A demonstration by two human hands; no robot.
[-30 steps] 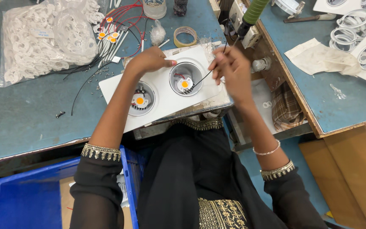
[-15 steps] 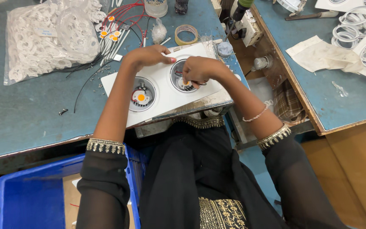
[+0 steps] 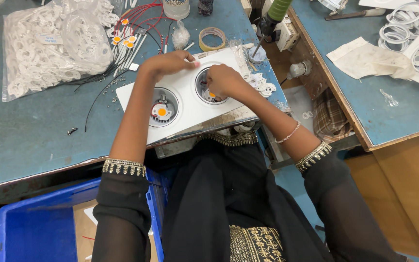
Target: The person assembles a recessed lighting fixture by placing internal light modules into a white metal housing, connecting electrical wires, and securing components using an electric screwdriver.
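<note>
While the white twin-socket light housing point(image 3: 190, 104) is lying tilted across the near edge of the blue workbench point(image 3: 30, 140) at the centre of the frame, both hands are working on it. The left hand point(image 3: 168, 64) is resting curled on the housing's far edge, just above the left socket point(image 3: 163, 107), fingers bent and pressing the panel; it is gripping nothing separate. The right hand point(image 3: 225, 80) is hovering over the right socket point(image 3: 210, 91), fingers pinched narrowly together, possibly around a small part, though the view is too poor to tell. Each socket is showing an orange-yellow disc at its middle.

Surrounding items:
- Clear bag of white plastic rings point(image 3: 49, 48), lying at upper left of the frame.
- Bundle of red and black wires with small orange chips point(image 3: 127, 36), sitting just beside the bag.
- Roll of tape point(image 3: 212, 39), lying at top centre, near the housing's far corner.
- Loose white rings point(image 3: 260, 85), lying right of the housing, near the right hand.
- Blue plastic crate point(image 3: 40, 228), standing at lower left, below the bench edge.
- Second bench point(image 3: 364, 82), at right, carrying a crumpled cloth point(image 3: 369, 60).
</note>
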